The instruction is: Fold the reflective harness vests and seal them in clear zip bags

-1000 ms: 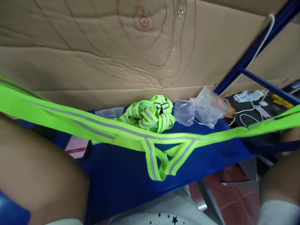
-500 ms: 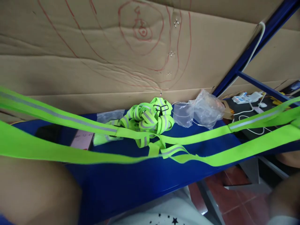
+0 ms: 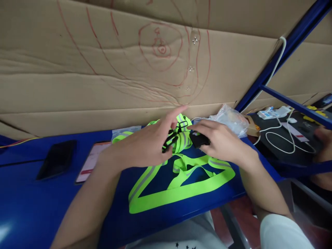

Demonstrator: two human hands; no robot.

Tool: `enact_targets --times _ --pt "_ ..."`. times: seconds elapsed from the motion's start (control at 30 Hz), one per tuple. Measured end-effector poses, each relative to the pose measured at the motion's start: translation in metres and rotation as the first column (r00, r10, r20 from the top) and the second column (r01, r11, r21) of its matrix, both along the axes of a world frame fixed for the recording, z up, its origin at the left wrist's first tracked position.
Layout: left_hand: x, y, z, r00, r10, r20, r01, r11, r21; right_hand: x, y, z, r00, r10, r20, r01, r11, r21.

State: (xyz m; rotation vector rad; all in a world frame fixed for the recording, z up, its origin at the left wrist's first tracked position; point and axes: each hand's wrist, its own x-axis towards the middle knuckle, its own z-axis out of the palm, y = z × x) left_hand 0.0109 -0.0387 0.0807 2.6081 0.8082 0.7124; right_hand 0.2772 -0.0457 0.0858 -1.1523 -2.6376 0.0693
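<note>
My left hand has a black pronged buckle half between thumb and fingers, its index finger raised. Across a small gap, my right hand grips the other black buckle half. Neon-green reflective webbing with a grey stripe lies in a loose loop below both hands. Behind them sits a bundle of the same webbing, partly hidden by my left hand, with a black slider buckle on it.
On the blue table lie a black phone-like object and a phone with a lit screen. Clear plastic bags lie against the cardboard wall. Another person's hand shows at the right, beside a black surface with cables.
Both hands have come inward from the sides to the middle, with buckle halves now visible in them. The webbing, earlier stretched wide across the view, has dropped slack onto the table.
</note>
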Motion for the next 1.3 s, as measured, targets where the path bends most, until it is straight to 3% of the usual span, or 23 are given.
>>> enact_targets --times 0.23,0.4,0.73,1.3 --pt "0.007 -0.007 -0.005 0.995 0.046 -0.090 -0.036 0.993 0.110 -0.023 0.007 0.004 0.998 0.059 0.008 -0.059 0.996 0.069" --pt "0.011 -0.010 -0.009 0.996 0.007 -0.092 0.005 0.991 0.131 -0.027 0.009 0.001 0.996 0.093 -0.001 -0.093 0.991 0.101" --pt "0.011 -0.007 -0.008 0.985 0.042 -0.168 -0.030 0.997 0.075 -0.030 0.006 0.002 0.997 0.071 0.016 -0.073 0.989 0.130" --pt "0.009 -0.008 -0.010 0.995 -0.020 -0.099 0.023 0.999 0.027 -0.029 0.011 -0.001 0.989 0.143 -0.043 -0.139 0.986 0.088"
